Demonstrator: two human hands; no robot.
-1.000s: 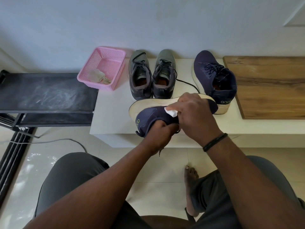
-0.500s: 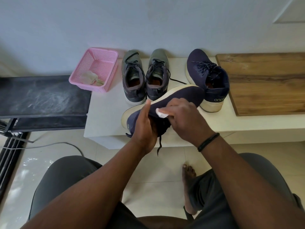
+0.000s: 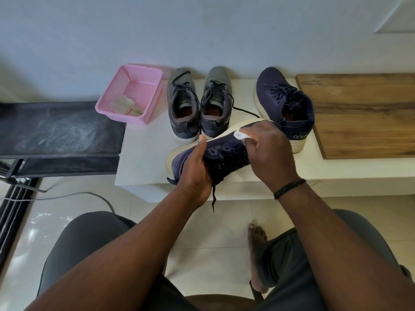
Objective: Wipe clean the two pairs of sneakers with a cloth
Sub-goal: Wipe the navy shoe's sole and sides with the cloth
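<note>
Now the navy sneaker is being held tilted on its side above the front edge of the white bench, with its pale sole turned away from the person. The left hand is gripping it around the heel and ankle part, thumb pointing up along the side. The right hand is pinching a small white cloth and pressing it on the upper part near the sole edge; the fingers are curled around the cloth.

Just behind, the second navy sneaker is standing upright on the bench, and the grey pair is standing side by side to the left of it, heels toward the person. A pink basket with a crumpled rag inside is sitting at the left corner, and a wooden board is lying on the right.

I am judging that the task is in an early or middle stage: one shoe is under wiping, and I cannot tell whether the three others are already cleaned
</note>
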